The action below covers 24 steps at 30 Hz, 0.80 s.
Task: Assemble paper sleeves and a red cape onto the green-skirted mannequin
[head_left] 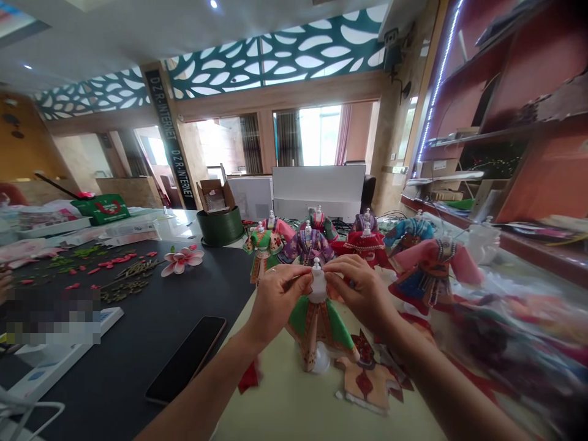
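Note:
A small white mannequin doll (318,283) stands on the pale table (294,404), wearing a green, pink and orange skirt (320,327). My left hand (275,300) pinches its left shoulder, fingers closed. My right hand (361,291) pinches the other shoulder, fingers also closed on the bust. A flat orange paper garment (367,383) lies on the table just in front of the doll, to the right.
Several dressed dolls (367,242) stand in a row behind. A black phone (186,359) lies on the dark mat at left, near a pink paper flower (181,258) and a green round box (220,225). Shelves line the right wall. Colourful fabric is piled at right.

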Motion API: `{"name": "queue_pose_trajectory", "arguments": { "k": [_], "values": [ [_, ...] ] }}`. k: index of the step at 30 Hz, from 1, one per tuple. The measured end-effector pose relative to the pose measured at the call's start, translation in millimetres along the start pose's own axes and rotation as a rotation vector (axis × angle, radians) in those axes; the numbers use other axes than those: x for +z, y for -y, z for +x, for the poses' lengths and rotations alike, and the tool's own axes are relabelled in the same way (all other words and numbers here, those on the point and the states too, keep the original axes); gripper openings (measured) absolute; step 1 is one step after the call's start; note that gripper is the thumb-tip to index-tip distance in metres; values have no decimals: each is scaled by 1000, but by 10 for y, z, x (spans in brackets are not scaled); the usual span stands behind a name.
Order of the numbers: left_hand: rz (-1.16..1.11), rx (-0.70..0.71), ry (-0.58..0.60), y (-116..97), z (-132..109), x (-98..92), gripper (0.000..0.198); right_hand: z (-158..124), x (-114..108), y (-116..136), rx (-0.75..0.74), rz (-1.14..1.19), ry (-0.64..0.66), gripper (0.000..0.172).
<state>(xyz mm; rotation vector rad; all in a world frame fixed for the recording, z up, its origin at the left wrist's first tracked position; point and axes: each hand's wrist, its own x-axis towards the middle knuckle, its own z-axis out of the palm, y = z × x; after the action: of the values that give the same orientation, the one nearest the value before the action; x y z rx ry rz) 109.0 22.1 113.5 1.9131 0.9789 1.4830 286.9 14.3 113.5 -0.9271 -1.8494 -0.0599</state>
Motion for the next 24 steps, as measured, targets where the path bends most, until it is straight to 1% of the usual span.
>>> {"name": "queue_pose_trajectory", "arguments": {
  "k": [2,8,15,24],
  "values": [
    [11,10,2,-5,1,-9,14,6,4,10,-3,11,8,14],
    [33,45,-27,-1,4,-24,14,20,13,12,-90,-59,18,16],
    [69,61,-28,50,-16,3,17,38,7,32,-47,-27,17,15],
    [163,167,-40,27,-36,6,16,13,13,26,-43,-34,11,13]
  ]
}}
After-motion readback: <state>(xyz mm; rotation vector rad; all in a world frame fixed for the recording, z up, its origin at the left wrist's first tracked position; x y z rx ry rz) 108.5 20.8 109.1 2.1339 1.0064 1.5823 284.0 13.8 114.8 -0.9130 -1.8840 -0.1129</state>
